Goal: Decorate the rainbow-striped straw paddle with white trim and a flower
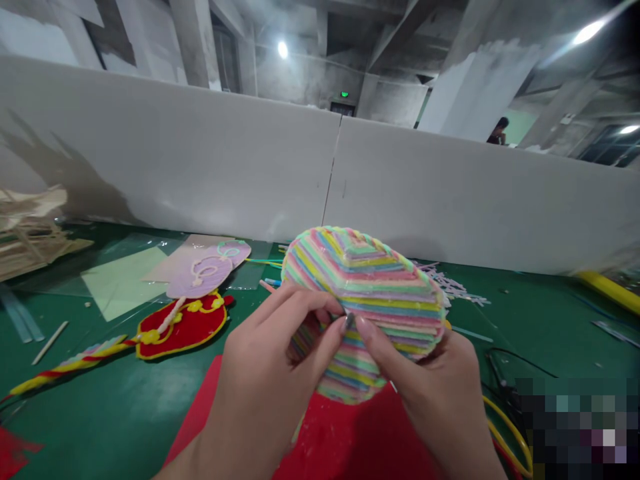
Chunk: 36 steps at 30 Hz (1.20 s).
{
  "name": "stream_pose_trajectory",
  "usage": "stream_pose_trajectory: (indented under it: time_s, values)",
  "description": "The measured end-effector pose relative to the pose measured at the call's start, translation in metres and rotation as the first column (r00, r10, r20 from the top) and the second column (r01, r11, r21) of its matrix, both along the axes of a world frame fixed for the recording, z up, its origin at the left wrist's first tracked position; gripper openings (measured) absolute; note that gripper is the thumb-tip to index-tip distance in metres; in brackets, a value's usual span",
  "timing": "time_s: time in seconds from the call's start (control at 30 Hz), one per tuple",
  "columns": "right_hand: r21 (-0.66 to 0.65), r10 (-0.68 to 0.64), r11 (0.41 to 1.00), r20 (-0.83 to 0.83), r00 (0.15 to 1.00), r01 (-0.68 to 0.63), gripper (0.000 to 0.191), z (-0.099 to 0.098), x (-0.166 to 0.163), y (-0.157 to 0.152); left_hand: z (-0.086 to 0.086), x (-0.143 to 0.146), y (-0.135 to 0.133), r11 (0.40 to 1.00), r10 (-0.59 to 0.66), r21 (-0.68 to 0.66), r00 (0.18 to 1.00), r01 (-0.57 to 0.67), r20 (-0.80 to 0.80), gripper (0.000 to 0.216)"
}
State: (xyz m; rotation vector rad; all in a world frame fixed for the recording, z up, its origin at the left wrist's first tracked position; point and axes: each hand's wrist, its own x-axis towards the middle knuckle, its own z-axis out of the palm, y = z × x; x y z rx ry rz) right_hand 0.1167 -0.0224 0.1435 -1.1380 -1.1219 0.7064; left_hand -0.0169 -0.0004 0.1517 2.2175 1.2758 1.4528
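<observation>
Pastel chenille rows, steadied between two hands

Yellow, pink, mint, lilac and blue stripes cover the rounded chenille panel (395,287), raised above a red sheet (345,437) with its face tilted towards the person. The right hand (443,383) grips it by the lower right side: the thumb lies on the striped face, while the other fingers pass behind the rim, out of sight. That hold probably lets one hand carry the panel and keep its face in plain view. The left hand (280,353) crosses the panel's left part, fingers curled, thumb and forefinger drawn close together near the middle of the face. A small dark grey spot shows at the left thumb's tip; whether it is a nail or a bit pinched there, I cannot tell. So the panel sits between the right thumb and the hidden right fingers, and behind the left fingertips, the two thumbs just beside each other, likely to bear on one spot

Pale specks dot the red sheet, which perhaps shields the green tabletop (90,433). Left of the hands, a red chenille piece (193,333) with yellow edging and a lilac panel (185,287) seem laid aside to leave working room; pale lilac strips (453,283) lie heaped beyond the right hand
</observation>
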Motion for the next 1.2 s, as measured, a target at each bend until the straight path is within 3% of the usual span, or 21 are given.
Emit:
stream_pose_trajectory:
  time_s: [0.33, 0.63, 0.87, 1.07, 1.2]
  values:
    - [-0.020, -0.033, 0.999, 0.028, 0.999, 0.034, 0.014, 0.001, 0.000, -0.001, -0.001, 0.001, 0.001, 0.998, -0.002, 0.056, 1.000, 0.002, 0.005, 0.010]
    - [-0.026, -0.040, 0.999, 0.017, 0.999, 0.040, 0.014, 0.002, -0.001, -0.002, 0.000, -0.002, 0.000, 0.999, -0.031, -0.037, 0.999, 0.031, 0.012, 0.010]
    - [-0.067, -0.146, 0.988, -0.066, 0.987, 0.141, 0.007, 0.006, -0.011, -0.006, -0.001, -0.001, -0.001, 0.999, -0.013, 0.040, 1.000, 0.013, -0.019, 0.009]
    - [-0.046, -0.056, 0.997, 0.008, 0.998, 0.056, 0.017, 0.003, -0.002, -0.003, -0.003, -0.001, -0.001, 0.999, -0.010, 0.037, 1.000, 0.011, -0.025, 0.010]
    - [-0.071, -0.046, 0.996, -0.001, 0.999, 0.046, 0.012, 0.003, -0.001, -0.002, -0.002, -0.002, 0.000, 1.000, -0.027, -0.007, 1.000, 0.027, -0.010, 0.011]
